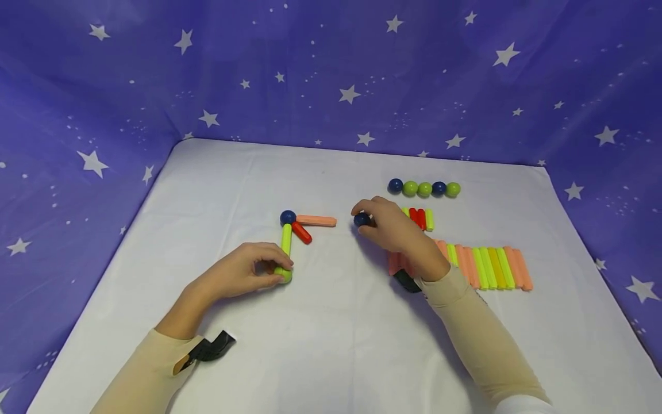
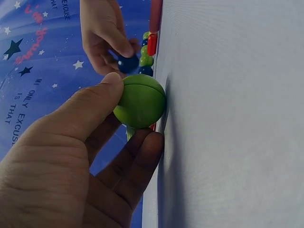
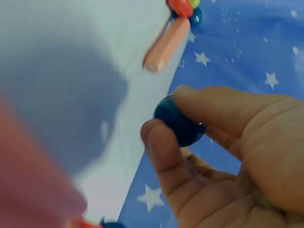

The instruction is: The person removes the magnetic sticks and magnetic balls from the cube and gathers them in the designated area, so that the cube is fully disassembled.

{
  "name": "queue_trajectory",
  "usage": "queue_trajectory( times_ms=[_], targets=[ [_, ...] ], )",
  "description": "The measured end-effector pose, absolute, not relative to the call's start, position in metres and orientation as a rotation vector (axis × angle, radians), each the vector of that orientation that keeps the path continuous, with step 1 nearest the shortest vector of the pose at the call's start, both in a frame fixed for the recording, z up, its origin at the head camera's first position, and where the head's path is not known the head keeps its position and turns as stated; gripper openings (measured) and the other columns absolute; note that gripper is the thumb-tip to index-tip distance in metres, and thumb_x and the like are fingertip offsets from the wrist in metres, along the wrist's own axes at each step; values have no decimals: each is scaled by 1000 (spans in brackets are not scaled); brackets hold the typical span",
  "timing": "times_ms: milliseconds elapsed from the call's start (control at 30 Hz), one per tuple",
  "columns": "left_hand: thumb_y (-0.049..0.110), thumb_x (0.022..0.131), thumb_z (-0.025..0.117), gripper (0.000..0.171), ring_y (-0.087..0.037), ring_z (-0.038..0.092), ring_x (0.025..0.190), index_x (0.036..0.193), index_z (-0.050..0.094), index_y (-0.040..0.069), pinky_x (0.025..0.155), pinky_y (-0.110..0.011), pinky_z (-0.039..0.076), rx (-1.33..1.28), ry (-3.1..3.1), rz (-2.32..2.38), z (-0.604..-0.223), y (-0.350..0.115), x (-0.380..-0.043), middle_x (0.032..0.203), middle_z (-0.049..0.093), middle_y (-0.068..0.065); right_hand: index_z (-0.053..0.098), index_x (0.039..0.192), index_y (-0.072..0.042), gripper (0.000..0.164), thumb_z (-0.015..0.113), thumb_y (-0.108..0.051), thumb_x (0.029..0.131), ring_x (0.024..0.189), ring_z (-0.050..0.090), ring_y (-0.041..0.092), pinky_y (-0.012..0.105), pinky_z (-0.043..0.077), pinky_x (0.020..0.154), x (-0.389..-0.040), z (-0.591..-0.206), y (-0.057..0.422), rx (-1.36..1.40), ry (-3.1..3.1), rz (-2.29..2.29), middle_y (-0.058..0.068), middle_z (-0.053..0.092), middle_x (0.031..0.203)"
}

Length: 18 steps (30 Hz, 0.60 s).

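Note:
My left hand (image 1: 243, 269) pinches a green ball (image 2: 141, 102) between thumb and fingers, low over the white cloth. From that ball a yellow-green stick (image 1: 287, 238) runs up to a dark blue ball (image 1: 288, 217). A salmon stick (image 1: 316, 221) and a short red stick (image 1: 302, 232) also fan out from this blue ball. Farther right, my right hand (image 1: 394, 227) holds another dark blue ball (image 3: 178, 121) between thumb and fingertips. It is a short gap away from the salmon stick's free end.
Blue and green balls (image 1: 424, 189) stand in a row at the back right. Short red and yellow-green sticks (image 1: 421, 219) lie below them, partly behind my right hand. A row of longer sticks (image 1: 486, 267) lies under and beside my right forearm. A starry purple curtain (image 1: 331, 75) surrounds the table.

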<state>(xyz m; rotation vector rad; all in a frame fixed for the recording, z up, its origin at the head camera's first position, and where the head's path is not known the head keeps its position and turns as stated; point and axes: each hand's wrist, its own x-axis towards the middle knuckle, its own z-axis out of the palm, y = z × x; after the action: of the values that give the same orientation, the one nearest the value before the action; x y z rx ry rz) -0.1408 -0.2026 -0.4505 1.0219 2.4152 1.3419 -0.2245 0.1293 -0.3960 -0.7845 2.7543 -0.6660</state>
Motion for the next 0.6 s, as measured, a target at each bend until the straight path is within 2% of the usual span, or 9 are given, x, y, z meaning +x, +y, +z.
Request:
queue_trajectory(
  times_ms=[133, 267, 367, 500, 600],
  targets=[
    [15, 85, 77, 24, -12, 59, 88, 108, 71, 19, 73, -31, 51, 1021, 2416, 1339, -450, -203, -141, 107, 66, 11, 62, 122, -14, 33, 68, -15, 90, 79, 57, 21, 35, 50, 67, -227, -386, 156, -747, 2740, -828, 6, 59, 103],
    [16, 85, 77, 24, -11, 59, 88, 109, 71, 19, 72, -32, 51, 1014, 2416, 1347, -451, -204, -140, 107, 66, 12, 63, 123, -17, 32, 67, -19, 92, 77, 56, 24, 36, 49, 62, -238, -377, 188, -597, 2788, -906, 9, 54, 105],
    [16, 85, 77, 24, -11, 59, 88, 109, 71, 19, 72, -33, 51, 1009, 2410, 1355, -451, -204, -140, 107, 66, 12, 61, 127, -15, 36, 67, -23, 92, 85, 54, 27, 39, 49, 67, -252, -373, 219, -446, 2881, -898, 13, 51, 107],
    [16, 85, 77, 24, -12, 59, 88, 109, 71, 19, 72, -33, 51, 1003, 2407, 1352, -450, -203, -140, 108, 66, 12, 55, 131, -5, 48, 67, -29, 92, 101, 54, 34, 47, 49, 78, -275, -368, 264, -195, 2952, -878, 18, 52, 116],
    [17, 86, 77, 24, -11, 59, 88, 109, 71, 19, 72, -33, 51, 1000, 2408, 1348, -450, -202, -140, 108, 66, 12, 53, 131, 1, 53, 65, -33, 92, 106, 52, 38, 52, 48, 82, -288, -368, 298, -31, 2959, -831, 23, 52, 121]
  ],
)
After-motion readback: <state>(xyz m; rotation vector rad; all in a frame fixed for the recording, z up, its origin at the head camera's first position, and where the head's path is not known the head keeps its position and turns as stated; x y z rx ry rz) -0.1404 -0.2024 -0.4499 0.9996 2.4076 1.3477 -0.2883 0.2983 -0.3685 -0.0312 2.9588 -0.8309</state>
